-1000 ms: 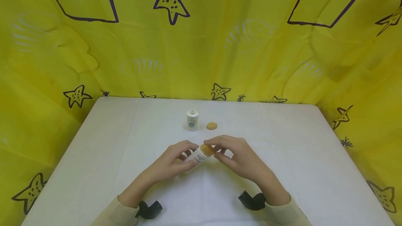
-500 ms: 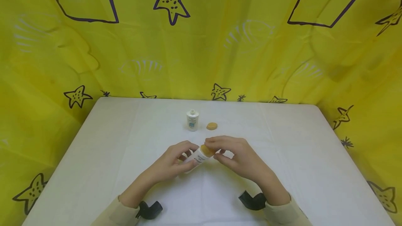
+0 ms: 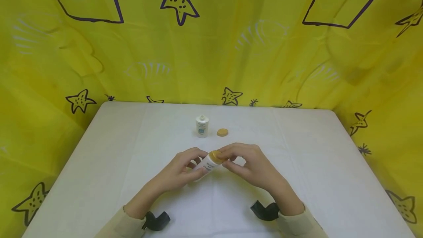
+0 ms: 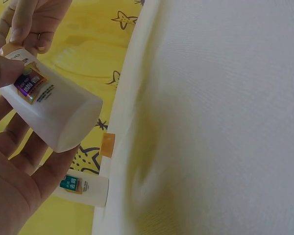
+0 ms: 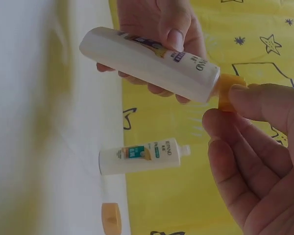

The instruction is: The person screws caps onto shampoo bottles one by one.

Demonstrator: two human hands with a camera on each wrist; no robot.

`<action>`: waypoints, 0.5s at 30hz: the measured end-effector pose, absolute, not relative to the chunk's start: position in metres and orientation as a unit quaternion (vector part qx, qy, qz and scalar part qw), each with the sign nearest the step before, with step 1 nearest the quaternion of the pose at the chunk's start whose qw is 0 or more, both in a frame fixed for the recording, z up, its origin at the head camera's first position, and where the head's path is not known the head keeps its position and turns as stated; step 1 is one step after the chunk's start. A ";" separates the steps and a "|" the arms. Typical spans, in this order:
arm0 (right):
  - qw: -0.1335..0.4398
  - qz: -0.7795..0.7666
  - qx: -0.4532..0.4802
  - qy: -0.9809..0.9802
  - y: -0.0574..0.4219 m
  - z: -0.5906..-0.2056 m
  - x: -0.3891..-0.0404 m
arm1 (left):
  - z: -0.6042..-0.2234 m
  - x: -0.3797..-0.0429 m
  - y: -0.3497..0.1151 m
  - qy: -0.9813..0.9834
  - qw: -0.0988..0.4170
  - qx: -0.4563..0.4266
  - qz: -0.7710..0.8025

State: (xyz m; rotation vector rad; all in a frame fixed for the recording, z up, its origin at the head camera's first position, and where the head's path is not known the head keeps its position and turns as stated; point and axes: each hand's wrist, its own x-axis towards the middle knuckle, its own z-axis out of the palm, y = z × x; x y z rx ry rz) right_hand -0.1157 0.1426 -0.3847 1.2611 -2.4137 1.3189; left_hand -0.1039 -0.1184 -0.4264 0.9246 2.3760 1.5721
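My left hand (image 3: 181,168) grips a white shampoo bottle (image 5: 147,61) with a purple label, tilted with its top toward the right hand. The thumb lies over the label side. My right hand (image 3: 249,162) pinches the bottle's orange cap (image 5: 230,92) between thumb and fingers. In the right wrist view a bit of the neck shows between cap and bottle shoulder. The left wrist view shows the bottle's base (image 4: 81,122) pointing away from the right hand.
Beyond the hands a second white bottle (image 3: 202,127) with a green-blue label stands upright, its nozzle uncovered. A loose orange cap (image 3: 223,132) lies just right of it on the white tablecloth (image 3: 148,127). A yellow patterned curtain (image 3: 205,54) surrounds the table.
The right fingers have shifted slightly on the orange cap, and the cap has turned a little. The left hand with the bottle stays nearly still.
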 end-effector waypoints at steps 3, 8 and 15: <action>0.040 0.456 0.403 -0.793 0.142 -0.387 -0.115 | -0.426 -0.103 -0.119 0.788 0.072 0.308 0.529; 0.026 0.470 0.396 -0.788 0.141 -0.387 -0.113 | -0.426 -0.103 -0.119 0.786 0.067 0.311 0.530; 0.044 0.457 0.395 -0.795 0.140 -0.385 -0.113 | -0.425 -0.104 -0.118 0.790 0.053 0.317 0.522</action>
